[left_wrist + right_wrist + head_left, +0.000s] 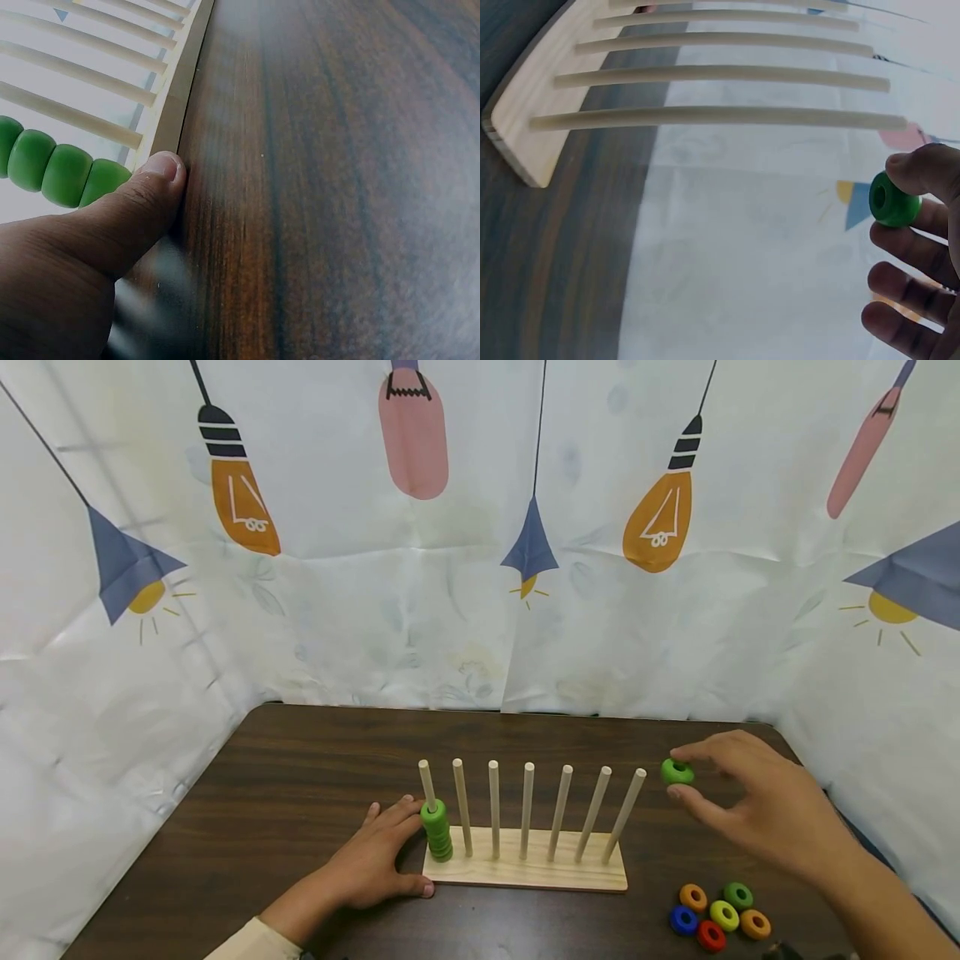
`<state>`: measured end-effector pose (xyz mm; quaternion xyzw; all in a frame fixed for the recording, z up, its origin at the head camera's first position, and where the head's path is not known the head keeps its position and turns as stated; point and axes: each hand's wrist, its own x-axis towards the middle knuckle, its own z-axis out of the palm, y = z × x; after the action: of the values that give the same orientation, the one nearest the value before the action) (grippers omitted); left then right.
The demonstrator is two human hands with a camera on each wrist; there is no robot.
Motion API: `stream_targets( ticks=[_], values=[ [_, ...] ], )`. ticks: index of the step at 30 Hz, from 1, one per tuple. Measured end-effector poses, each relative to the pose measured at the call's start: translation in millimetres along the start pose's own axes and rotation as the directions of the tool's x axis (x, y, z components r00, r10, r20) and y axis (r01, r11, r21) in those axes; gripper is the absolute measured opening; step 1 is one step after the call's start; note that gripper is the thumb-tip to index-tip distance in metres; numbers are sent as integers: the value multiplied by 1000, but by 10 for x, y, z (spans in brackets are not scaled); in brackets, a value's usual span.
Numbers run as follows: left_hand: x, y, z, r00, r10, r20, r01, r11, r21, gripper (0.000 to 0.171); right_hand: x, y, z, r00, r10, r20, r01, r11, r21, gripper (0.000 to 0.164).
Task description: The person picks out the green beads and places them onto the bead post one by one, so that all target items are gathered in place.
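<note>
A wooden peg stand (525,857) with several upright pegs stands on the table. Its leftmost peg carries a stack of green beads (437,832). My left hand (372,860) holds the stand's left end, its thumb (154,180) against the base's front edge and the other fingers toward the back corner, partly hidden. To the right of the stand, my right hand (757,797) pinches a green bead (677,771) between thumb and fingers, raised near the top of the rightmost peg (720,115) but apart from it. The bead's hole shows in the right wrist view.
Loose beads lie on the dark table (315,760) at the front right: blue (683,920), red (711,936), yellow (724,916), green (738,896) and two orange ones (755,924). A patterned white curtain (390,610) hangs behind the table.
</note>
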<state>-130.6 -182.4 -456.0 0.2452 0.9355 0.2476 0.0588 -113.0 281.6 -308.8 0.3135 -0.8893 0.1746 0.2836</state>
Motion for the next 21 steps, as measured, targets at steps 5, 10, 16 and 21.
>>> stream_targets(
  ticks=[5,10,16,21],
  values=[
    [5,2,-1,1000,-10,12,10,1000,3,95,121,-42,-53,999,-41,-24,42,999,32,35],
    [8,1,-11,1000,-15,20,15,1000,3,95,208,-82,-79,995,-80,-53,82,996,32,50],
    [9,4,-25,1000,-17,25,17,1000,-1,95,256,-116,-104,996,-79,-32,81,996,41,51],
    [8,10,-19,1000,-13,20,13,1000,-2,96,275,-154,-87,997,-76,-23,77,995,70,46]
  ],
)
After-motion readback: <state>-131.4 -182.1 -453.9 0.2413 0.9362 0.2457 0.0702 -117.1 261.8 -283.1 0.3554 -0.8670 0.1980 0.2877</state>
